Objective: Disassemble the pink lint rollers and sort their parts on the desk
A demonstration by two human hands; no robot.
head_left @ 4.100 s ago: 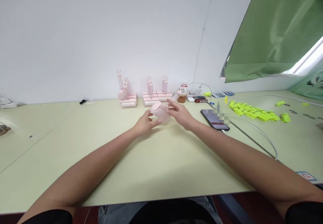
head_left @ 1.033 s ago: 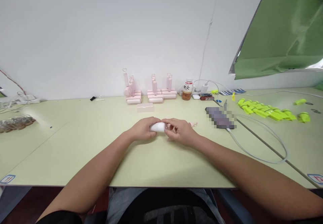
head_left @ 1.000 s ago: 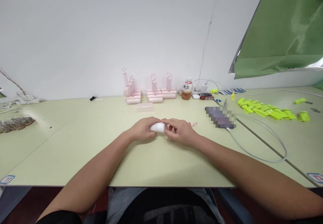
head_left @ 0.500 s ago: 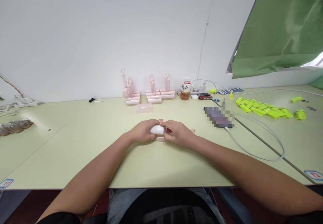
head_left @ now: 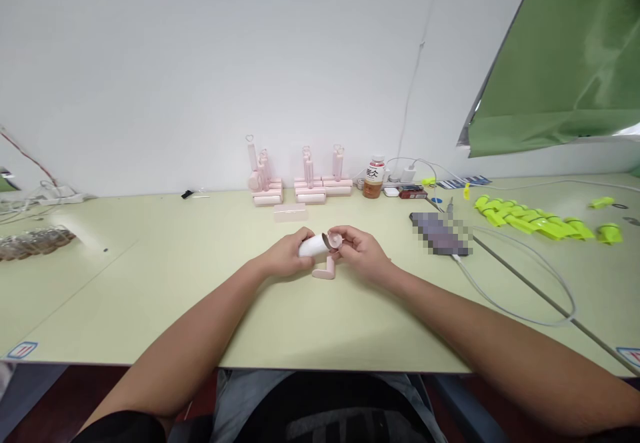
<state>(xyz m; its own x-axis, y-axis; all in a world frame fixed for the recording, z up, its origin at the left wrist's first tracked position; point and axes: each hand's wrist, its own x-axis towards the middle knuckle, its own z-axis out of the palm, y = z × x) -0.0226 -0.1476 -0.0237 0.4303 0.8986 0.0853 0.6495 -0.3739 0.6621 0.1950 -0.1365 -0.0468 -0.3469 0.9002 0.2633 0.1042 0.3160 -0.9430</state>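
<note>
My left hand (head_left: 290, 254) is wrapped round a white roll (head_left: 314, 246), whose open dark end points right. Between the fingertips of my right hand (head_left: 361, 252) is a small round translucent pink cap (head_left: 335, 240), just off that open end. A pink handle-like piece (head_left: 325, 271) lies on the table below the roll. Beyond my hands a flat pale pink cover (head_left: 291, 213) lies on the table.
Pink rollers and upright handles (head_left: 310, 190) stand near the wall. To their right are a bottle (head_left: 373, 178), a blurred phone (head_left: 441, 233) on a white cable, and several neon yellow pieces (head_left: 535, 220). Clear-wrapped brown items (head_left: 37, 243) lie far left.
The round cap in my right hand has come away from the roll's end, which now shows open. The roll has tilted, and the pink piece below is more exposed. The view has shifted slightly.
</note>
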